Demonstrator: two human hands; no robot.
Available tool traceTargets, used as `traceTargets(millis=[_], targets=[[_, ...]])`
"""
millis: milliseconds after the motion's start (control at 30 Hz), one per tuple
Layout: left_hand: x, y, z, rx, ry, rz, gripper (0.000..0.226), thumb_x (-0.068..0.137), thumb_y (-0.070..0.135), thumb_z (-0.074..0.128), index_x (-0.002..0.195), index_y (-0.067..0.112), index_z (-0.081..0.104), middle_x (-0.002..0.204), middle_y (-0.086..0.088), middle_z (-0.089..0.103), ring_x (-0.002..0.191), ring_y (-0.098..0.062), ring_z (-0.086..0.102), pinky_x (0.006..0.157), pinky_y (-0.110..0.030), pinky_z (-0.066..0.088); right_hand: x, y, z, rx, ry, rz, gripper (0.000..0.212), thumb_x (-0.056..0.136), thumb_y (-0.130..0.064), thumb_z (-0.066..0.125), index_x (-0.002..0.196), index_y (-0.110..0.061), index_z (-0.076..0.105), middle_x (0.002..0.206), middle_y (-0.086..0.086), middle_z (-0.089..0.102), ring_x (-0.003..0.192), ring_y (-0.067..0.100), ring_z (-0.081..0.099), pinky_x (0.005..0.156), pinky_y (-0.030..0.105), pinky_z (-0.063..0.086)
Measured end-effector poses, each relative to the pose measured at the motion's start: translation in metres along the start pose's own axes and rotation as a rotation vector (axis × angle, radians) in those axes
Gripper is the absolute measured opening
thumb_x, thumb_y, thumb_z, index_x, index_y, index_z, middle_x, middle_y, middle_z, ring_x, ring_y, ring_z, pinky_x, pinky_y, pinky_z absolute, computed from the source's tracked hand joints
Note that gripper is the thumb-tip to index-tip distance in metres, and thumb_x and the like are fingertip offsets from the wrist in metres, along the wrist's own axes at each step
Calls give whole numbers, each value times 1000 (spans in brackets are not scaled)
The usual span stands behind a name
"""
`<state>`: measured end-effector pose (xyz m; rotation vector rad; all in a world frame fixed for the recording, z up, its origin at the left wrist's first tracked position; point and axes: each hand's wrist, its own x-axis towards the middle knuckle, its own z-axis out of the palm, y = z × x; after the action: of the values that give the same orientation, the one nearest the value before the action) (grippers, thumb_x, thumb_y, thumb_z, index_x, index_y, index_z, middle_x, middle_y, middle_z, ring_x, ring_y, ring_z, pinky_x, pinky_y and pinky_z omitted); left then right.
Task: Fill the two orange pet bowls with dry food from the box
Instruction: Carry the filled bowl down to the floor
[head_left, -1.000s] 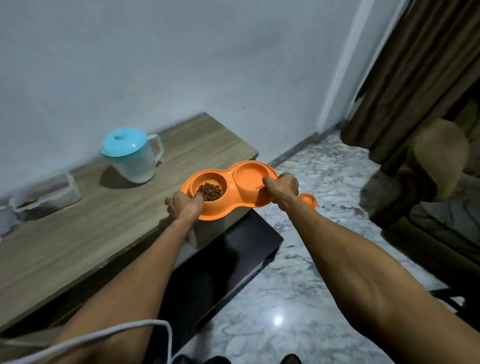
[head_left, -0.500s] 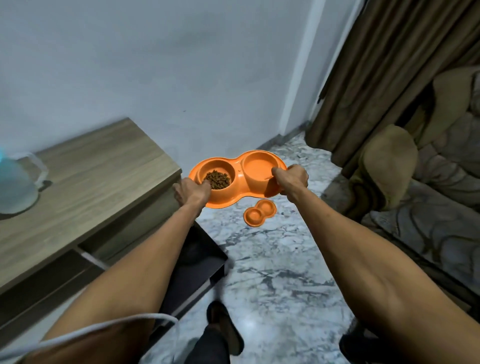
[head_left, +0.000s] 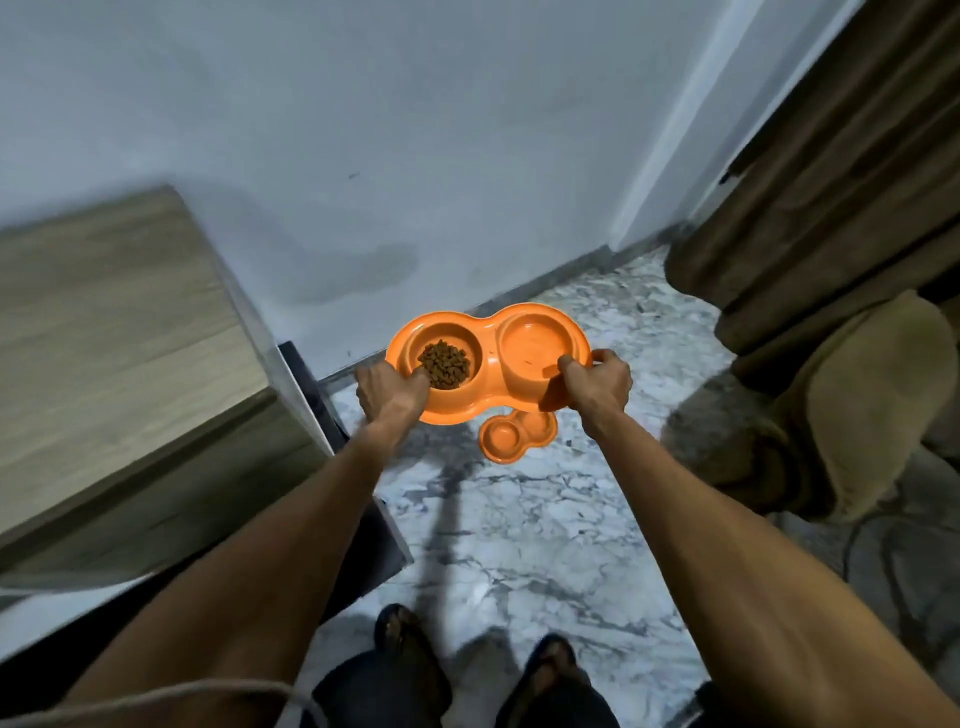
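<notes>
The left hand and right hand each grip one end of the orange double bowl, fingers curled round its rim. They hold it level in the air, probably so the kibble in its left well does not spill. The right well is empty. A second orange double bowl lies on the marble floor just below.

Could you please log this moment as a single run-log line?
double bowl: aloft, kibble in left well only | left grip: holds its left end | right grip: holds its right end | second bowl: on floor
</notes>
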<state>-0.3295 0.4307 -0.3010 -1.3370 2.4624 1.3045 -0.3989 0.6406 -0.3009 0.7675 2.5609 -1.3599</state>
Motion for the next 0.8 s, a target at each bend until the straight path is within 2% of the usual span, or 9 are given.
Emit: traceTargets(millis=[100,167,300,433,500,633,800], targets=[[46,-19,44,-42,47,-3,54,75,44,61,105,0,67,110,-23,66,103,-38,63,86,-41,51,46,13,37,-36,-54,-8,69,67,-43,66,129,-14,57,126,15,58,107,35,61,88,47,54],[83,-41,80,-3,55,-59,58,73,49,56,100,-1,68,103,-24,67,96,-38,64,80,-38,49,84,31,70,-65,-86,-19,63,74,-38,69,130,-13,56,126,15,58,108,36,60,86,44,52],[145,-87,145,-40,147,-175,52,72,45,59,93,-1,69,95,-24,68,88,-37,66,68,-36,46,154,82,148,-103,-166,-44,66,72,-39,71,130,-11,57,125,14,58,109,35,61,92,48,51],[200,-151,225,-39,204,-243,38,81,33,67,84,-5,69,87,-25,70,84,-38,67,71,-41,50,215,152,224,-159,-229,-45,68,71,-39,72,130,-9,58,125,15,58,111,36,61,96,49,50],[225,-191,266,-37,227,-269,39,82,32,68,85,-7,68,87,-26,69,85,-40,68,70,-42,51,243,191,262,-207,-256,-53,64,76,-36,73,131,-9,56,128,15,56,114,34,59,97,46,49],[268,-272,336,-17,249,-363,45,78,34,69,96,-8,68,97,-29,69,93,-39,67,79,-44,54,283,272,338,-256,-310,-61,62,77,-34,72,131,-7,56,129,17,57,117,35,58,99,42,48],[314,-354,397,-33,288,-456,41,75,27,67,95,-9,69,100,-30,68,96,-42,66,81,-44,54,313,356,422,-308,-396,-63,56,81,-33,68,127,-5,57,128,18,58,119,35,55,99,38,45]])
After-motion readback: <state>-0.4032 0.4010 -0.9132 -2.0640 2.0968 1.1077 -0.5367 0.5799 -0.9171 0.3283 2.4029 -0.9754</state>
